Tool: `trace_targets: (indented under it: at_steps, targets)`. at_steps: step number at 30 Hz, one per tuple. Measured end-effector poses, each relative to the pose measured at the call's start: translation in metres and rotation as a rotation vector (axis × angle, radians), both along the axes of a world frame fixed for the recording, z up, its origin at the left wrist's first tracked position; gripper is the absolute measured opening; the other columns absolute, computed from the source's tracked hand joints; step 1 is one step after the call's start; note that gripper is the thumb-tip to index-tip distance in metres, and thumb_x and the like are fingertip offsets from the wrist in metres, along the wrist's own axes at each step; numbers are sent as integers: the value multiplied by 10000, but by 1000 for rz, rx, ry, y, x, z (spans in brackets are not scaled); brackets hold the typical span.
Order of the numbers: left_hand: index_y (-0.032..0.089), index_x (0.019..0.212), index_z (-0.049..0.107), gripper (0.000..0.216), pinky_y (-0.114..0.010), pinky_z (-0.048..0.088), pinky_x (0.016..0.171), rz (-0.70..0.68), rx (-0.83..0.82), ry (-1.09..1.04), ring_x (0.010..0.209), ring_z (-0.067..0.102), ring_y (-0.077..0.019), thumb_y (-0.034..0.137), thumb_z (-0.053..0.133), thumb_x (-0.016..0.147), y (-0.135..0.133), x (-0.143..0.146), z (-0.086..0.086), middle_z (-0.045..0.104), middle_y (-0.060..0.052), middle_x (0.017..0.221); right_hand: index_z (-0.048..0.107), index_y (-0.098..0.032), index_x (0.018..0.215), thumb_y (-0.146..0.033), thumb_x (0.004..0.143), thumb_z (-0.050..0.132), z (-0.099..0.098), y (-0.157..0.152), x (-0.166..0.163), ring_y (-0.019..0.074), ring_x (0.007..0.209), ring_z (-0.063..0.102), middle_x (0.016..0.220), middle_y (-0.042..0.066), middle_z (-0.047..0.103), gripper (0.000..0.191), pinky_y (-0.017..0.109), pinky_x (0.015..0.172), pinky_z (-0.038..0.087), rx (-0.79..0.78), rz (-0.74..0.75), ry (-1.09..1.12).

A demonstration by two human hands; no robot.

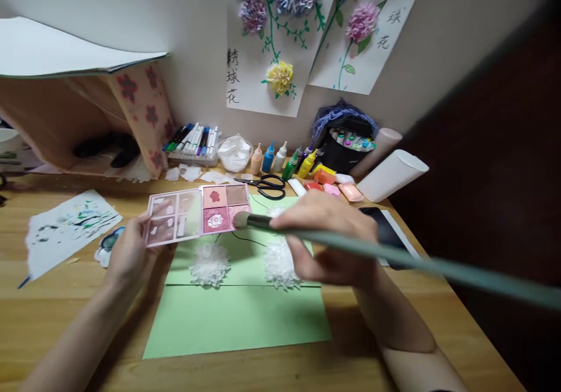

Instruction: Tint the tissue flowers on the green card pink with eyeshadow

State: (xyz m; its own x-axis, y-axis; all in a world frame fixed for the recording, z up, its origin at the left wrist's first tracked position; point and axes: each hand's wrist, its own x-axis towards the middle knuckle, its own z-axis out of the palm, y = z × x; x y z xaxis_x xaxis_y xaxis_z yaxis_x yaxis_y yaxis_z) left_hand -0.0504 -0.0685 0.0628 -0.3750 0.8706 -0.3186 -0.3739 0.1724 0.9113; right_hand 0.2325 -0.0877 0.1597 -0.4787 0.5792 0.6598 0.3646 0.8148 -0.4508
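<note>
Wooden worktop (65,322), green paper (236,322) beneath white flowers (209,265); my left hand (127,252) has its grip closed on the palette (199,212), above the paper; my right hand (328,234) pinches the brush (416,260), tip touching a pink pan; loading colour, I judge; next wants a light, steady lift.

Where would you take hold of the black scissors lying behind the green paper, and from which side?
By the handle loops of the scissors, probably from above and the near side. The loops lie flat at the right end, while the blades point left; the paint bottles stand close behind, so the far side looks crowded.
</note>
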Motion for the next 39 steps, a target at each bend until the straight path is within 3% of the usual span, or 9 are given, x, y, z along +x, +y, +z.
trace_targets:
  at_steps: [3, 5, 12, 16, 18, 21, 25, 31, 39]
  targets:
    - [93, 1083, 642, 383, -164, 542, 565, 24, 38, -48, 706, 621, -110, 112, 343, 844, -3, 0, 3, 697, -72, 1003, 617, -217, 905, -115, 769, 534, -15, 43, -14, 167, 725, 644, 795, 34, 686, 189, 327, 649, 536, 99, 46, 63]
    - [93, 1040, 649, 363, -151, 534, 554, 37, 71, -65, 705, 617, -105, 96, 348, 839, -5, 0, 5, 685, -74, 1027, 609, -211, 897, -109, 766, 532, -24, 54, -19, 165, 725, 641, 795, 34, 685, 183, 316, 635, 530, 95, 50, 45]
    - [118, 968, 659, 303, -157, 525, 523, 24, 87, 2, 722, 632, -128, 134, 386, 836, -8, -2, 4, 681, -86, 955, 598, -216, 851, -115, 758, 517, -30, 55, -15, 136, 613, 584, 704, -1, 636, 160, 281, 547, 483, 8, 101, -18]
    - [138, 1021, 659, 323, -178, 532, 542, 23, 86, 50, 746, 644, -146, 199, 397, 843, -10, -1, 5, 679, -81, 896, 601, -223, 844, -148, 795, 507, -34, 59, -13, 144, 670, 608, 757, 8, 642, 130, 292, 591, 497, -68, 6, 87]
    - [149, 1026, 669, 331, -176, 529, 539, 34, 91, 73, 756, 645, -153, 223, 406, 839, -12, 0, 5, 679, -87, 903, 603, -223, 866, -143, 792, 512, -36, 61, -15, 152, 706, 620, 793, 16, 653, 142, 302, 619, 506, -43, 3, 81]
    - [160, 1026, 675, 328, -179, 530, 538, 40, 95, 88, 774, 646, -159, 231, 424, 828, -13, 1, 6, 679, -88, 933, 597, -220, 867, -116, 757, 513, -36, 62, -18, 147, 660, 604, 746, 7, 651, 173, 296, 595, 500, 43, 120, -36]
    - [142, 992, 666, 319, -189, 525, 525, 41, 55, 45, 682, 636, -141, 187, 399, 823, -11, 3, 6, 670, -53, 790, 584, -206, 832, -80, 724, 491, -35, 64, -19, 133, 596, 575, 686, 3, 636, 190, 266, 529, 472, 71, 234, -117]
    - [140, 919, 666, 314, -170, 490, 491, 69, 22, -16, 637, 629, -131, 131, 371, 813, -9, 7, 10, 659, -44, 711, 607, -219, 867, -127, 767, 506, -39, 66, -15, 157, 688, 610, 770, 17, 646, 169, 309, 623, 506, 12, 58, 26]
    - [114, 986, 659, 358, -174, 504, 500, 59, -9, -24, 629, 628, -125, 136, 340, 826, -6, 2, 3, 654, -50, 709, 609, -228, 869, -91, 727, 517, -39, 70, -12, 150, 667, 604, 742, 4, 642, 217, 299, 607, 507, -9, 181, -53]
